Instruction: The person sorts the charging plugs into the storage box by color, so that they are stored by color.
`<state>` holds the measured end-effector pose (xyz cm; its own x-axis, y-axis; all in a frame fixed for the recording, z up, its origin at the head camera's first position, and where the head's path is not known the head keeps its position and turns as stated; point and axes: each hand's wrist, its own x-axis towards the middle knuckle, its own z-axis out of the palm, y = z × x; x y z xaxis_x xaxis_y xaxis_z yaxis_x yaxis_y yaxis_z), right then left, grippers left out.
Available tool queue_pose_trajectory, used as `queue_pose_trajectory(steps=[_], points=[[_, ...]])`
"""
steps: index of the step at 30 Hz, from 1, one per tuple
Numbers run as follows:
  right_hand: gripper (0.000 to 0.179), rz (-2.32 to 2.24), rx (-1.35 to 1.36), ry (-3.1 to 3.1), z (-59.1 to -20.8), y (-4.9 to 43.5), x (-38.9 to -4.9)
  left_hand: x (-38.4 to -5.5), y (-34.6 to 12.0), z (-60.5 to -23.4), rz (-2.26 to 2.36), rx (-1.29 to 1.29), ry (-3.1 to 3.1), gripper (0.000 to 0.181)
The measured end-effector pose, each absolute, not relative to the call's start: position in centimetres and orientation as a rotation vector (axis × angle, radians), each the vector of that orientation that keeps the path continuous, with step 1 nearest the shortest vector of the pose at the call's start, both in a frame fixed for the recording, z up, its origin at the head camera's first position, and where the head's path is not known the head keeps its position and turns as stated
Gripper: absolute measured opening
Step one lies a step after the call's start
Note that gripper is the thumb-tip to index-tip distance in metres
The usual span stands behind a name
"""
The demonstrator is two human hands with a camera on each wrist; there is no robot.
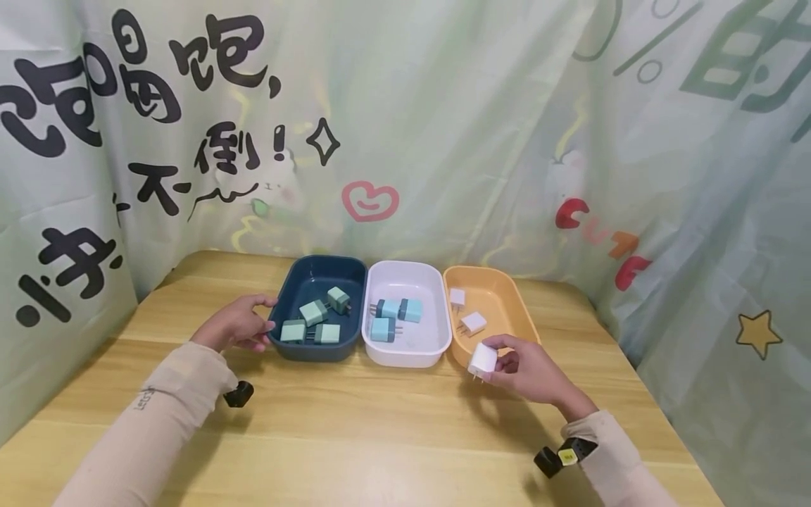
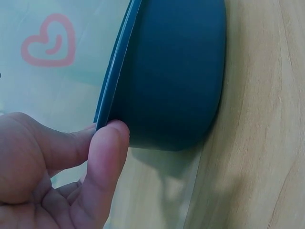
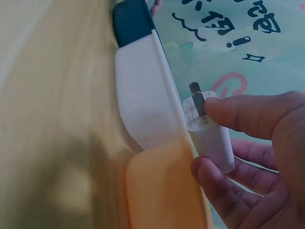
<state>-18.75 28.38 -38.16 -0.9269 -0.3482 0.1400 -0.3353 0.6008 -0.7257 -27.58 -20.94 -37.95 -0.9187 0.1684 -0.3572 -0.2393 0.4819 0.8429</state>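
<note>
My left hand [image 1: 239,324] pinches the rim of the dark blue bin [image 2: 171,71] at its left side, thumb and finger on either side of the edge. Several pale green charger plugs [image 1: 313,312] lie in that bin. With fingers and thumb, my right hand [image 1: 529,370] holds a white charger plug [image 3: 212,143] over the front edge of the orange bin [image 1: 513,303]. Its metal prongs [image 3: 198,100] show in the right wrist view. Two more white plugs [image 1: 472,323] lie inside the orange bin.
Between the other two bins stands a white bin [image 1: 408,359] with three light blue plugs [image 1: 383,329]. All three stand side by side on a wooden table [image 1: 355,429]. A printed curtain [image 1: 431,127] hangs behind and around the table.
</note>
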Motion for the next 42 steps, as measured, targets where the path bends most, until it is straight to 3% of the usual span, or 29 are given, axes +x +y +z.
queue_pose_trajectory(steps=[13,42], points=[[0.054,-1.294,-0.453,2.858,-36.2,30.2,-22.6,-27.5,-21.2,-38.2,1.413,-0.042,2.353,0.059],[0.055,-1.095,-0.346,2.879,-37.0,31.4,-31.0,-27.4,-21.4,-38.4,1.428,-0.001,2.36,0.058]])
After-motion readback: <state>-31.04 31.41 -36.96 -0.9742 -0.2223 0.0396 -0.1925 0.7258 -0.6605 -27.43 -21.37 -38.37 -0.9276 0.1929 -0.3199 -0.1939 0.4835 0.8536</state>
